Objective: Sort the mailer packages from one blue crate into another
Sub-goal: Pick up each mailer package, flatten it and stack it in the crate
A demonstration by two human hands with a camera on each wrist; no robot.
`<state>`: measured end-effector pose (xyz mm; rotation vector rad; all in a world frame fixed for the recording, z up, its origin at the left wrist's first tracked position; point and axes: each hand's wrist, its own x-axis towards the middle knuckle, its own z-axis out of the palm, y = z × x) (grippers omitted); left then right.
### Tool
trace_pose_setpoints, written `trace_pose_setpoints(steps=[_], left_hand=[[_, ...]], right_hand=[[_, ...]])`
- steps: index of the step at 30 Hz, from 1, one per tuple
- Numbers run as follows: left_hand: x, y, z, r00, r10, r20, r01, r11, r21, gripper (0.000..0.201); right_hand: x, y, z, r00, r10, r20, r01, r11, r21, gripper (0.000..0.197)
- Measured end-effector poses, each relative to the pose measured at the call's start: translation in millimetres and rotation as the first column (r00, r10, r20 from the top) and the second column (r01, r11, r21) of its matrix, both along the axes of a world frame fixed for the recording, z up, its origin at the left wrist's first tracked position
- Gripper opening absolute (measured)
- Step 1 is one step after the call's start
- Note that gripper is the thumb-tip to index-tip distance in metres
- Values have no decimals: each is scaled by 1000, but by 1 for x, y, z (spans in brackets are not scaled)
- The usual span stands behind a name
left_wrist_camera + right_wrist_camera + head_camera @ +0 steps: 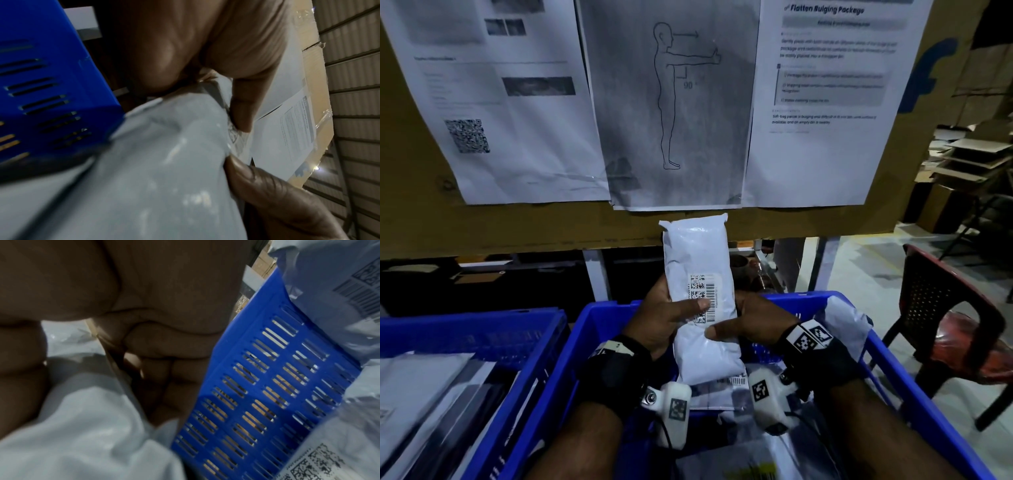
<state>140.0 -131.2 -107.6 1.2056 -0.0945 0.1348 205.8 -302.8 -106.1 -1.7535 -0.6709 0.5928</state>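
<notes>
A long white mailer package [700, 294] with a barcode label stands upright above the near blue crate [602, 329]. My left hand [671, 315] grips its left edge, thumb across the label. On the other side my right hand [743, 322] holds its right edge, thumb pressed on the front below the label. In the left wrist view the white mailer [144, 170] fills the lower half under my thumb. The right wrist view shows the mailer [82, 426] beneath my curled fingers. More mailers [726, 394] lie in the crate below.
A second blue crate [482, 325] with flat packages stands at the left. A cardboard board with printed sheets [671, 102] hangs close behind the crates. A dark red plastic chair [945, 308] stands at the right. Another white mailer [849, 325] leans on the near crate's right wall.
</notes>
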Motion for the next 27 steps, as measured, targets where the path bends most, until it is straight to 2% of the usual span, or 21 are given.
trace_pose_setpoints(steps=[5,11,13,18,20,22,24,27], left_hand=[[2,3,-2,1000,24,-2,-24,1000,5,48],[5,8,-1,986,168,-12,-168,985,-29,53],[6,10,0,976,218,-11,-218,975,-45,51],[5,14,7,950,311,-9,-307,932,-194,32],[6,15,9,948,318,-20,-312,915,-257,30],[6,18,11,945,326,-28,-317,891,-324,39],[7,21,11,944,329,-27,-314,868,-384,52],[8,21,14,952,304,-29,-285,853,-438,56]], right_hand=[[4,0,-3,1000,15,-23,-16,1000,-9,55],[6,-3,-3,998,60,-7,-60,997,-44,46],[8,-4,-3,998,55,6,-54,997,-51,50],[22,-13,-2,975,-218,34,214,973,90,65],[24,-18,-2,962,-272,37,266,957,121,67],[22,-22,0,968,-247,-48,251,958,139,66],[17,-22,4,977,-147,-155,172,972,162,59],[9,-14,7,959,-42,-279,131,942,309,44]])
